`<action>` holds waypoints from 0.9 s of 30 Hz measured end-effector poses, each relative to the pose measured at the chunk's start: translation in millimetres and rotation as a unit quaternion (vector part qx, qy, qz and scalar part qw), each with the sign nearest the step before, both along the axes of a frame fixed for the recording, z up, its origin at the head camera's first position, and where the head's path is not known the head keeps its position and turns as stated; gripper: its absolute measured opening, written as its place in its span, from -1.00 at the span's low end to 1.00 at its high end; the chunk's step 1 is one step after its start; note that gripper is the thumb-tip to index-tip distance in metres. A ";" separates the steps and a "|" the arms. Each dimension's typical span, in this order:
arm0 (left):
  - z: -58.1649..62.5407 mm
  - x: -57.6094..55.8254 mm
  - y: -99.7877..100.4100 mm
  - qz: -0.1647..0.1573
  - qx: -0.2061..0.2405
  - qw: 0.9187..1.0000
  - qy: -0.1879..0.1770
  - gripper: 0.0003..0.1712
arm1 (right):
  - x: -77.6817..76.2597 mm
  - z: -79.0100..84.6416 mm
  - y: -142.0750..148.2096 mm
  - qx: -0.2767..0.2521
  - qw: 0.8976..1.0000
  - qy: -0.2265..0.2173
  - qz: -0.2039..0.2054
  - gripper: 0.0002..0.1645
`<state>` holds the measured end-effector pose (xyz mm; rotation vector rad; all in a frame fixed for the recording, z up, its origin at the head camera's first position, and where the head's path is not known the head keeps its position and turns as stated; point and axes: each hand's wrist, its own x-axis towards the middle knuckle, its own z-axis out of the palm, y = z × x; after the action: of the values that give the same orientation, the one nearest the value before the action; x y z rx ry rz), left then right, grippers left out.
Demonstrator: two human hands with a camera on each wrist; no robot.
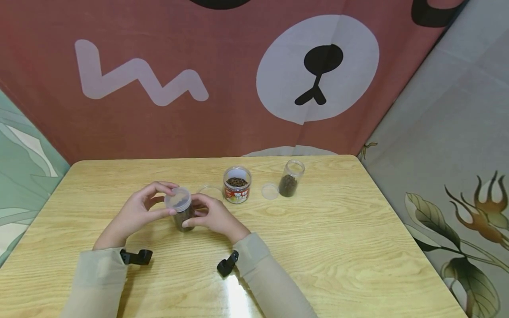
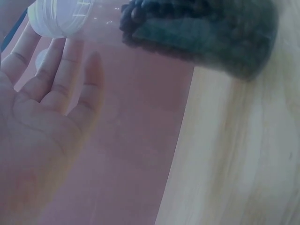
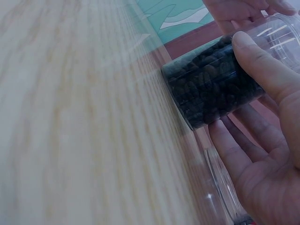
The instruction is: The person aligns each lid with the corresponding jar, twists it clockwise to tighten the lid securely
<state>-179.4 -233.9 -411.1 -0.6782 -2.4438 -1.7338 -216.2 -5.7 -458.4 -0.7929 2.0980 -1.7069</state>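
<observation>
A clear jar [image 1: 183, 219] holding dark beans stands between both hands, left of the table's middle. Its translucent lid [image 1: 178, 199] sits over the mouth. Thumb and fingers of my left hand [image 1: 135, 211] pinch the lid from the left; in the left wrist view the other fingers extend beside the lid [image 2: 61, 18]. Around the body, my right hand [image 1: 218, 217] grips with thumb in front and fingers behind. The right wrist view shows the beans [image 3: 211, 86] through the clear wall, the jar's base close over the wooden table [image 3: 93, 131].
Behind the right hand is an open jar [image 1: 237, 194] with a red label and brown contents, a clear lid [image 1: 210, 191] to its left. Farther right stand a small flat lid [image 1: 270, 191] and an open, tilted-looking clear jar [image 1: 290, 181] with dark contents. A red-brown cloth [image 1: 179, 128] hangs behind.
</observation>
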 end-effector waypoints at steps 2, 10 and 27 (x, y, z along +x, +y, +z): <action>0.2 0.2 0.2 0.001 -0.003 1.000 -0.004 -0.63 | 0.0 -0.1 0.2 0.001 1.000 -0.002 -0.002 -0.33; -1.9 -1.2 -1.5 0.004 -0.002 1.000 -0.023 -0.64 | -1.4 -1.9 -0.4 0.000 1.000 -0.001 -0.001 -0.33; -1.7 -0.3 -0.6 -0.007 -0.009 1.000 0.001 -0.64 | -2.6 4.0 3.5 0.028 0.999 0.011 0.026 -0.23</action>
<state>-179.7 -234.5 -412.9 -0.7006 -2.4625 -1.7160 -218.8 -2.2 -454.4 -0.8459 2.1108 -1.6116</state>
